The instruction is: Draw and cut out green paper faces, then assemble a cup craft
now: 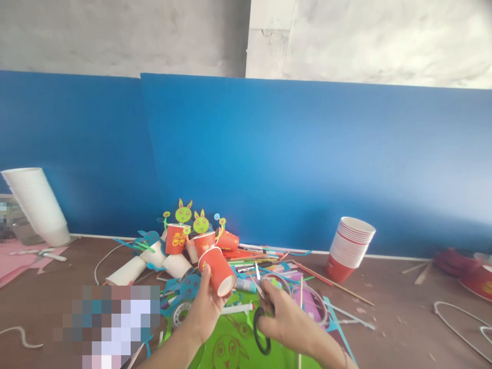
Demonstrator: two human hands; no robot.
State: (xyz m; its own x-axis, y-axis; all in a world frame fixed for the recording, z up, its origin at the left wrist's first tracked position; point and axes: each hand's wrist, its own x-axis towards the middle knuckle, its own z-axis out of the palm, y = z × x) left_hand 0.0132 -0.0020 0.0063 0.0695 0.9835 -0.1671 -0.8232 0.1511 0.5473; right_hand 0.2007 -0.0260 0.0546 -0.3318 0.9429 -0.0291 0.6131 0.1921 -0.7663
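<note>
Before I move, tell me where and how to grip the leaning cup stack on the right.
Likely best around the red bottom cup, coming from the right: the stack stands mouth-up, nested and leaning right, so a low hold should support every cup, while pulling at the upper rims might separate them. A long stick lies in front and to its left.

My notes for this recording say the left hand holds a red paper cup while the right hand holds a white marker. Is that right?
Not quite: the right hand holds black-handled scissors, not a white marker, as the head view shows. The left hand does hold a red paper cup.
</note>
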